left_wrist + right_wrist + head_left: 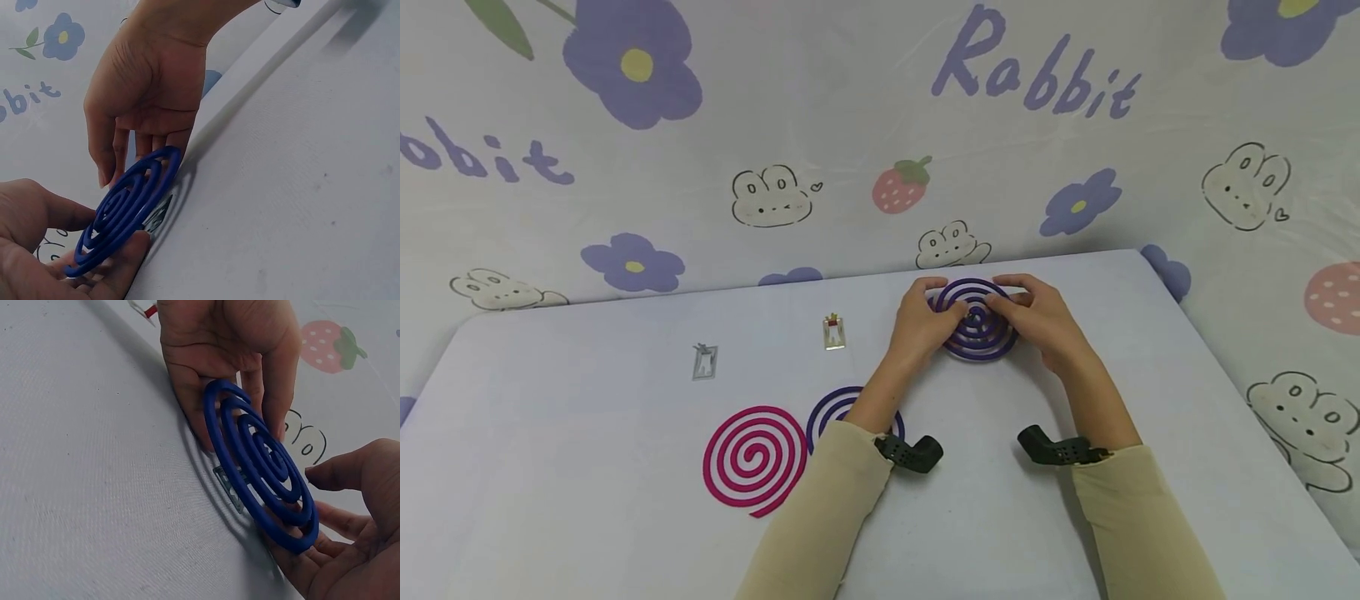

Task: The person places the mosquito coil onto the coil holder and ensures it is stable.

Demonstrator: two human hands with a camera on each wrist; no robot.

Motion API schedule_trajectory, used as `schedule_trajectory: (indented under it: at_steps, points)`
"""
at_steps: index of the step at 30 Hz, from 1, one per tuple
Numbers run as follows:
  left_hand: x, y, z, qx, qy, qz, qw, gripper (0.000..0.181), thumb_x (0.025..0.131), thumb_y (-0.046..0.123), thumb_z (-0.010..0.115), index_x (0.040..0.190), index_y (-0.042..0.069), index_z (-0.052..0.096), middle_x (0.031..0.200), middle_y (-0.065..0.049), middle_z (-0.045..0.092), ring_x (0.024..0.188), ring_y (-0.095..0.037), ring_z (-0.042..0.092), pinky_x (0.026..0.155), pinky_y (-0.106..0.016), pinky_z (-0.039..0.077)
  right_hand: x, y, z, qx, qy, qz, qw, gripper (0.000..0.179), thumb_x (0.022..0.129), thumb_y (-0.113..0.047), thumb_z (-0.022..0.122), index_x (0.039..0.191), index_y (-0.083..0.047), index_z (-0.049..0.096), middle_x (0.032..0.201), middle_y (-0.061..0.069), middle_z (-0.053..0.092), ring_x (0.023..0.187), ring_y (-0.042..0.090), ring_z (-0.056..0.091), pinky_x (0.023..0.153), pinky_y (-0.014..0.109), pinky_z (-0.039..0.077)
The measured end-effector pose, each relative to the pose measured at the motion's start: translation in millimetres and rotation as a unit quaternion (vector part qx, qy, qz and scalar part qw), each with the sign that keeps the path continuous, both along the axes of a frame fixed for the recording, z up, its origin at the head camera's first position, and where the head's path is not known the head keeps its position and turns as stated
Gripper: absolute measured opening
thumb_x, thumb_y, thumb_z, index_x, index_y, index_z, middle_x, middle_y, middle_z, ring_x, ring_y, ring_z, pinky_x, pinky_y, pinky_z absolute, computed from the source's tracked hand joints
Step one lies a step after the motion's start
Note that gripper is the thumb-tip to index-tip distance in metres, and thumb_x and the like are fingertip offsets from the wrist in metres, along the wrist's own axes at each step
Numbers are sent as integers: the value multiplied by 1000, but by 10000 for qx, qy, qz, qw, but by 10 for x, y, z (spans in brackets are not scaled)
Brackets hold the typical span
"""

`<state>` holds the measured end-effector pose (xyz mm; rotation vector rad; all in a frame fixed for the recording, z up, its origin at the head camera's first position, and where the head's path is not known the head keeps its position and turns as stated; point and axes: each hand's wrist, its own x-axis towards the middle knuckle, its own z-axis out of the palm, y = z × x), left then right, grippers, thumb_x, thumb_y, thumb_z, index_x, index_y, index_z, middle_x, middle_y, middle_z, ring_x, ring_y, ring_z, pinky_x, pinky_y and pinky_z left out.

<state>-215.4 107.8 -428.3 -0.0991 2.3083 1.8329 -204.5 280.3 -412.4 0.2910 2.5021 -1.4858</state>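
A dark blue mosquito coil (977, 343) is held between both hands near the table's back edge. My left hand (920, 321) grips its left side, the thumb on the inner turns and the fingers behind and under the rim. On the opposite side my right hand (1041, 321) holds it with the thumb near the centre and the fingers around the outer edge. In the wrist views the coil tilts close above the table. Under it shows a small metal stand (234, 490), partly hidden by the coil; whether the two are joined I cannot tell.
A pink coil (750, 457) lies at front left, beside another blue coil (848, 389) partly covered by the left forearm. Farther back are a silver metal stand (705, 362) and a gold-toned one (833, 333) with a red bit. A printed cloth (850, 100) hangs behind the white table (587, 433).
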Motion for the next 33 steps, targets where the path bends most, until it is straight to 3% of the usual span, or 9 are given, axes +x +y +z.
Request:
schedule_trajectory:
  at_steps: [4,9,15,19,25,29,33]
  points:
    - [0,-96,23,-397,164,-157,9990,55,98,21,71,148,8,54,153,-21,58,145,-35,54,123,-47,43,7,-5,15,17,174,-42,9998,58,107,-30,60,159,-10,46,145,26,61,130,37,59,114,48,49]
    - [-3,-295,86,-835,366,-400,9950,60,101,26,67,155,9,47,144,-22,66,136,-36,63,117,-49,51,19,-22,12,87,485,-140,9987,56,107,-31,61,157,-10,48,143,23,62,126,34,59,102,35,49]
    - [68,-464,179,-1423,567,-924,9839,68,103,31,66,162,10,36,155,-23,54,145,-37,55,120,-52,47,28,-28,-34,278,1180,8,9926,53,106,-26,64,153,-4,51,145,24,62,134,38,59,110,46,53]
    - [162,-550,199,-1974,1075,-1365,9648,74,103,31,67,164,10,33,161,-24,47,151,-39,48,124,-53,42,48,-18,-2,565,1682,325,9836,55,104,-25,67,151,1,52,153,25,57,145,42,52,124,55,42]
    - [309,-723,227,-2628,1654,-2089,9273,77,103,34,67,166,12,30,168,-15,42,158,-31,40,131,-46,35,82,-47,104,1492,2192,989,9591,57,102,-25,68,152,-2,52,159,24,51,152,45,44,126,64,35]
    - [374,-905,270,-2944,1808,-2527,9038,78,103,39,67,167,13,30,171,-10,38,162,-30,31,135,-44,26,106,-113,162,1724,2286,1426,9475,58,102,-24,70,153,-4,51,166,22,43,157,44,36,128,66,30]
    - [457,-1133,282,-3281,1752,-2763,8862,81,102,45,68,167,16,31,172,-8,37,164,-31,27,135,-48,24,124,-226,193,1760,2272,1774,9412,59,101,-22,70,154,-5,50,171,19,36,161,42,29,130,64,25]
